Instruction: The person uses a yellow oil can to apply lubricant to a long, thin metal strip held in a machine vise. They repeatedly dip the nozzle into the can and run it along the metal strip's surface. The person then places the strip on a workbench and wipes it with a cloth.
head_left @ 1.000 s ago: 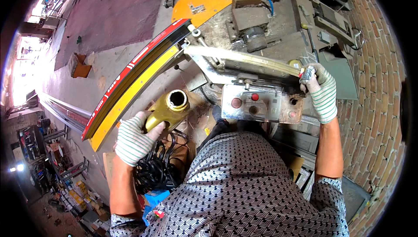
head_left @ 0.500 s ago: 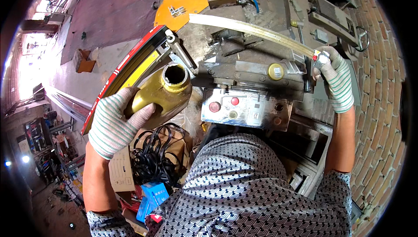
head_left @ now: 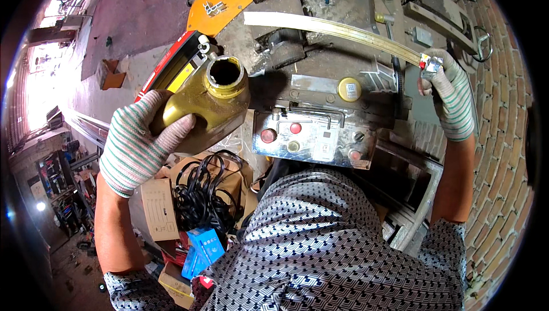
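Observation:
My left hand, in a white glove with green stripes, is closed round the side of a gold plastic bottle. The bottle has no cap on, and its dark open mouth faces up. In a similar glove, my right hand grips the red and silver end of a long, pale yellowish strip. That strip reaches leftward over the workbench; its exact kind is unclear. Between my hands, a round yellow cap with a small label lies on the machine's metal top.
Before me sits a metal control panel with red buttons. An orange plate bears small metal pieces. A red and yellow bar lies beyond the bottle. Below left are coiled black cables and blue boxes. Brick paving runs along the right.
My left hand has shifted left and up with the bottle. The right hand has moved slightly right, still gripping the strip. The whole view has shifted a little.

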`<state>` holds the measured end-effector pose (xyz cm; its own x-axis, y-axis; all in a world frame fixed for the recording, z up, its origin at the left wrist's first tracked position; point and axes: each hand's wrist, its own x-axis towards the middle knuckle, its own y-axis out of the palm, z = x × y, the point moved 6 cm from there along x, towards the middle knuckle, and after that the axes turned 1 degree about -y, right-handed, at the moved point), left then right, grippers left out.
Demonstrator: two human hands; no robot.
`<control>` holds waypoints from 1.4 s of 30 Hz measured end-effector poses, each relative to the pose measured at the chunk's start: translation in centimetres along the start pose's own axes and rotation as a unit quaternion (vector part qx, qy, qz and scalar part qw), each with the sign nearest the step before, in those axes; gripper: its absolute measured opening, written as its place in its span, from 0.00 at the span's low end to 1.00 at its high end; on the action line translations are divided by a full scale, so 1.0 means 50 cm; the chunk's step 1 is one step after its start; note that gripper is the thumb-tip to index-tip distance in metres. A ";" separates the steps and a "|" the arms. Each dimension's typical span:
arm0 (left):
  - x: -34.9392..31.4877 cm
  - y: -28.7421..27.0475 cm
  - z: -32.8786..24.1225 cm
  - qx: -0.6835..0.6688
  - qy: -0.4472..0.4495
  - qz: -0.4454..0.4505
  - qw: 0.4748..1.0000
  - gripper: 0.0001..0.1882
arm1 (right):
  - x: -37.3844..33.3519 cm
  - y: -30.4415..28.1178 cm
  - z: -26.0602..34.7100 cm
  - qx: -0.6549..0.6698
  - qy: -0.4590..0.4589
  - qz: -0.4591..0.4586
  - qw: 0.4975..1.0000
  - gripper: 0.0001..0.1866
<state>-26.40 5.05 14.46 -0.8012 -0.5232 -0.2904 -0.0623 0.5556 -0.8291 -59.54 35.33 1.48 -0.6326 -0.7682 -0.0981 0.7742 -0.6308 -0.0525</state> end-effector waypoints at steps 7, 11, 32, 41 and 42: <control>0.023 0.028 -0.005 0.115 0.001 0.066 0.991 0.24 | 0.015 -0.001 0.006 0.023 0.001 0.028 0.999 0.19; 0.035 0.038 -0.016 0.175 -0.004 0.088 0.981 0.23 | 0.031 -0.001 0.027 -0.017 0.009 0.060 0.998 0.18; 0.082 0.061 -0.057 0.229 0.043 0.091 0.968 0.21 | 0.180 0.135 0.190 -0.399 -0.117 0.183 0.891 0.17; 0.090 0.072 -0.067 0.213 0.061 0.080 0.972 0.20 | 0.211 0.288 0.143 -0.366 -0.176 0.255 0.877 0.15; 0.091 0.074 -0.065 0.213 0.064 0.077 0.972 0.20 | 0.212 0.297 0.138 -0.380 -0.174 0.258 0.871 0.15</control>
<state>-32.22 6.81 11.63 -0.8503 -0.3558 -0.3879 0.2946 0.2891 -0.9108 -54.91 17.08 6.51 -0.0617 -0.9981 -0.0032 0.6651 -0.0387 -0.7458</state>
